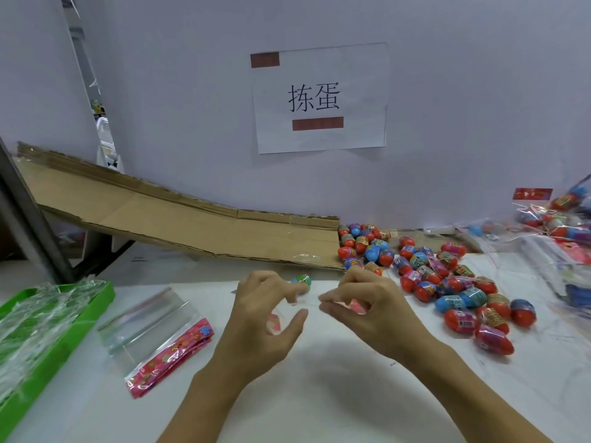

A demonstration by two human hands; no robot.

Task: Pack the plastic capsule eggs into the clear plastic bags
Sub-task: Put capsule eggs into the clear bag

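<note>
Both forearms are reaching in from the near edge over the white table (319,394). I am seeing the left hand (265,311) with fingers loosely curled, thumb apart from the index, holding nothing that I can make out. The right hand (367,306) is pinching thumb against fingertips on the edge of a clear plastic bag (348,304) with a pink strip; the film is nearly invisible, so its outline is unclear. Left of the hands, a stack of empty clear bags (153,330) with pink flowered headers is lying flat beside a green tray (64,343) holding crumpled film. Just beyond the left fingers a green capsule egg (302,280) is sitting alone. Right of it, the pile of capsule eggs (447,282), mostly red and blue, is spreading from the foot of a cardboard ramp (179,219). Filled bags (563,219) are lying at far right. A paper sign (319,97) is hanging on the far wall.
</note>
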